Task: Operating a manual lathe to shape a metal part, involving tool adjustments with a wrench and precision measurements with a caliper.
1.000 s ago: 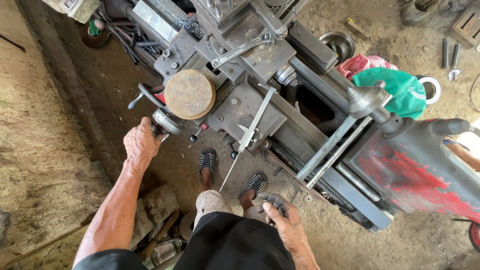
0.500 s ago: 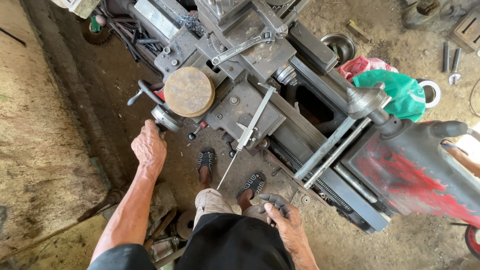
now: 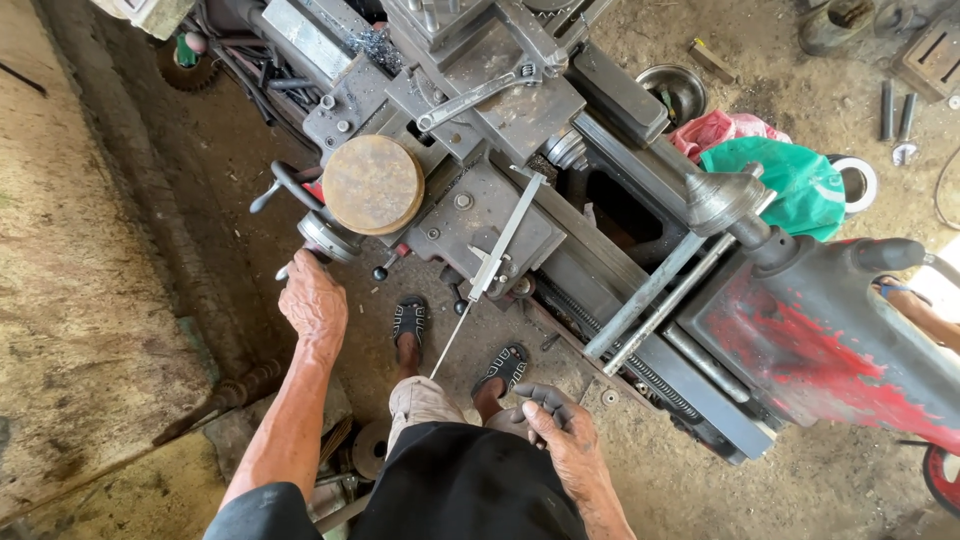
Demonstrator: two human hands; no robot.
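Lathe handwheel [image 3: 325, 232] at near-left of carriage, below rusty round disc [image 3: 373, 185]. Left hand [image 3: 313, 303] closed round handwheel handle, now lower and nearer than a second ago: wheel being cranked. Right hand [image 3: 560, 430] unmoved, fingers curled loosely, holding nothing, near knee. Vernier caliper [image 3: 495, 262] lies unmoved on apron, right of wheel.
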